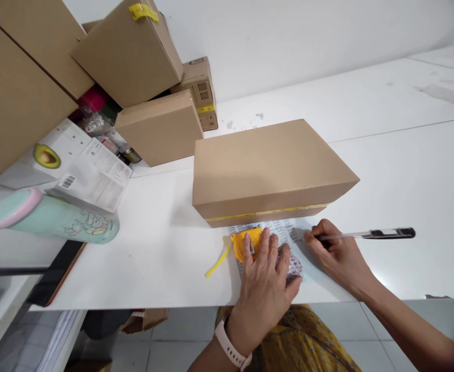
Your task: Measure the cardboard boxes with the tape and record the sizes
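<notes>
My right hand [337, 256] grips a pen [389, 233] with a clear barrel and black ends, its writing end low at a sheet of paper [286, 227]. Dense handwriting covers that sheet, and some red marks show near my left hand [265, 279]. The left hand lies flat with fingers spread over the paper and over a yellow-orange tape measure [238, 247], hiding part of both. From the tape measure's left side a thin yellow strap [218, 262] trails onto the table. Just beyond the paper sits a closed brown cardboard box [257, 165] with yellow tape along its near side.
More cardboard boxes [129, 51] are stacked at the back left. A white carton with an avocado picture [95, 175] and a mint-green bottle with a pink band [75, 222] are at the left. A dark flat object [58, 274] lies near the white table's [153, 248] left corner.
</notes>
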The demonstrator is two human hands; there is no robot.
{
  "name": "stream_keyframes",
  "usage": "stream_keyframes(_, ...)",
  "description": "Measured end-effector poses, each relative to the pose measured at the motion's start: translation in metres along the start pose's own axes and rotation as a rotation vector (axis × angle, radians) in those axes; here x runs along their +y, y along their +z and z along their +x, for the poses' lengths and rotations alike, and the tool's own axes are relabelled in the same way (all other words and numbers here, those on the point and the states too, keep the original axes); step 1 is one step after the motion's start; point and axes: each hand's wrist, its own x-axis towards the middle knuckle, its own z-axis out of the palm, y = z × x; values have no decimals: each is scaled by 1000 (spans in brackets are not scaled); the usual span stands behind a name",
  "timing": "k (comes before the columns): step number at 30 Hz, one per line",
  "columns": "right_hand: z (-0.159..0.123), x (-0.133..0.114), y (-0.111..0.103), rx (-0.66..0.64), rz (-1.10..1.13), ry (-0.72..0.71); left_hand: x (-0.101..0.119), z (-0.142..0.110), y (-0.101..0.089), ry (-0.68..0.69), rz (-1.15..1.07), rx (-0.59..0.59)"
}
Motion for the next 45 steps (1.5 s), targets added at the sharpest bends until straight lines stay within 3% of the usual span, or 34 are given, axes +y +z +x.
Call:
stream_keyframes(6,0,-2,0,30,11,-4,1,1,2,-7,-37,3)
stream_keyframes(10,-2,-1,-3,200,-23,-25,-2,-1,-1,-19,-119,112)
stream_keyframes(14,-8,7,-15,303,-291,-126,-18,-7,0,-253,-177,279)
stream_keyframes(18,-9,24,-24,242,-683,-303,-35,-9,3,-403,-248,215)
stream_keyframes(22,-5,34,-23,209,-744,-345,-36,-8,-6,-531,-503,192)
stream_keyframes(25,-5,22,-22,269,-679,-398,-30,-10,-23,-579,-880,146)
stream_keyframes(27,-9,4,-22,294,-524,-405,-25,-12,-35,-539,-1152,85)
stream_keyframes(28,-12,-7,-21,247,-399,-390,-23,-13,-40,-501,-1259,62)
stream_keyframes(30,-18,-31,-20,26,-107,-312,-19,-12,-46,-429,-1379,34)
stream_keyframes(32,-22,-50,-19,-211,123,-212,-16,-11,-51,-404,-1400,7)
stream_keyframes(34,-24,-62,-20,-296,248,-142,-17,-9,-55,-423,-1394,-8)
stream_keyframes(42,-6,-76,-29,-374,498,-115,-40,6,-88,-425,-1310,85)
stream_keyframes(45,2,-83,-27,-292,488,-126,-47,15,-98,-406,-1254,98)
